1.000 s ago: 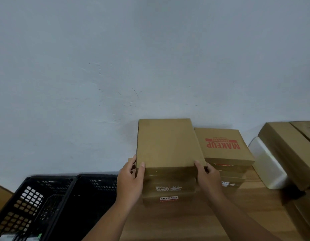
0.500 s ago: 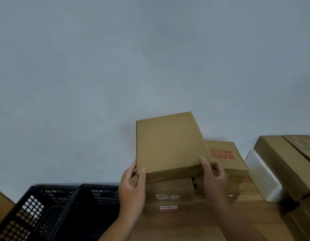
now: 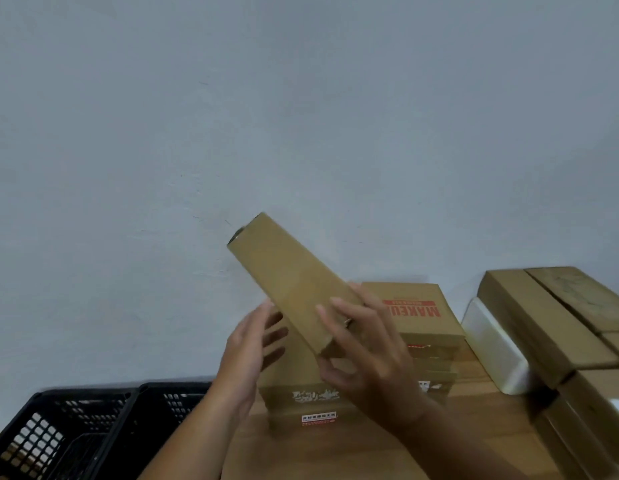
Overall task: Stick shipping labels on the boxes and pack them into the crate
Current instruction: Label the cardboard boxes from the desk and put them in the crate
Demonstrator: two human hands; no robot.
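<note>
My right hand [image 3: 367, 360] grips the box [image 3: 294, 282] by its near end, fingers over, thumb under. Its long axis slants up-left from them. My left hand [image 3: 247, 346], fingers spread, sits just left, nearer the crate [image 3: 76, 410] below-left.

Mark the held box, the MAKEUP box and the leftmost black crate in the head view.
held box [image 3: 294, 282]: head view, middle of its broad plain face.
MAKEUP box [image 3: 417, 310]: head view, top face, on the red print.
leftmost black crate [image 3: 79, 395]: head view, far top rim.
</note>
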